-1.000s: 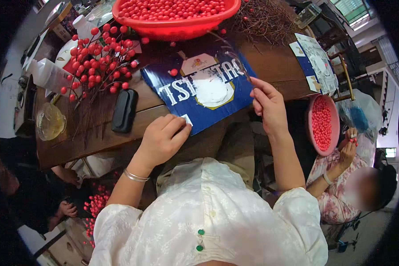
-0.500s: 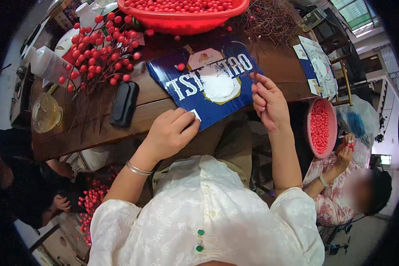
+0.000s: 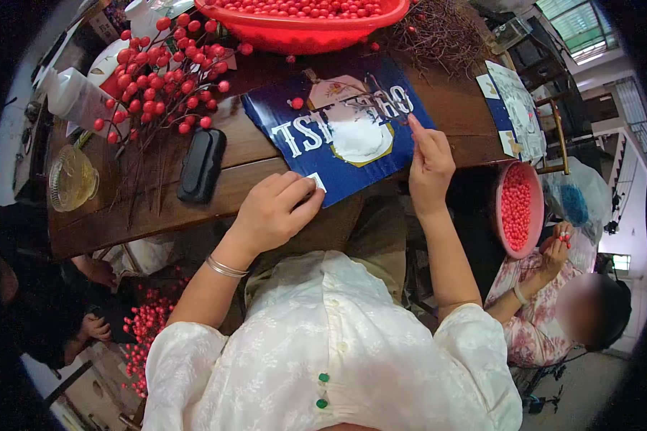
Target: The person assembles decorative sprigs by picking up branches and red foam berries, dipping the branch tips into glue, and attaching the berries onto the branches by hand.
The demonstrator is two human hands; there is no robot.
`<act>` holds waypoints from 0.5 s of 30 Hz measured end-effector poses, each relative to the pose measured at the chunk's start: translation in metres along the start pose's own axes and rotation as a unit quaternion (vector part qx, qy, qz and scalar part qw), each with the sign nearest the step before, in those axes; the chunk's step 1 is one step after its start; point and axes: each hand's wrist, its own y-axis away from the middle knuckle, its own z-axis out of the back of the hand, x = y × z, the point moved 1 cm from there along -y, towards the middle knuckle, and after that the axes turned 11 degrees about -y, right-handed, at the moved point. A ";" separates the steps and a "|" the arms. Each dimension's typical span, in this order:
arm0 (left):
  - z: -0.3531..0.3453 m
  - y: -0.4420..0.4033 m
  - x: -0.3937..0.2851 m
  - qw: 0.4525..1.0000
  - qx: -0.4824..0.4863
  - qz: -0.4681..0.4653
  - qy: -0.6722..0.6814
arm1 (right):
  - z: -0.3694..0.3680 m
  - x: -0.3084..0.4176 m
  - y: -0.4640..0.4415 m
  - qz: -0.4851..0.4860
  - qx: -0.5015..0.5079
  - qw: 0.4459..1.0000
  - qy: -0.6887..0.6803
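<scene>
Near the middle of the frame a blue sheet [image 3: 295,169] lies on the wooden table [image 3: 255,147], a white smear [image 3: 364,141] across its centre. The left hand [image 3: 274,208] rests at its lower corner, fingers bent close together; whether they grip anything, I can't tell from here. Right of centre, the right hand [image 3: 431,171] pinches what looks like a thin twig [image 3: 407,112]. A red basin [image 3: 302,37] of berries [image 3: 295,8] sits along the top edge.
</scene>
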 end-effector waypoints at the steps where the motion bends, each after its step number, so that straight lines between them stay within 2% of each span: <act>1: 0.000 0.001 -0.001 1.000 -0.001 0.000 -0.003 | -0.002 -0.002 0.002 0.004 -0.001 1.000 0.013; 4: 0.000 0.000 0.000 1.000 -0.004 -0.005 -0.011 | -0.008 -0.004 0.002 0.016 -0.008 0.999 0.038; 15: 0.002 0.000 0.000 1.000 0.010 -0.004 -0.003 | -0.024 0.003 0.010 0.027 -0.009 1.000 -0.009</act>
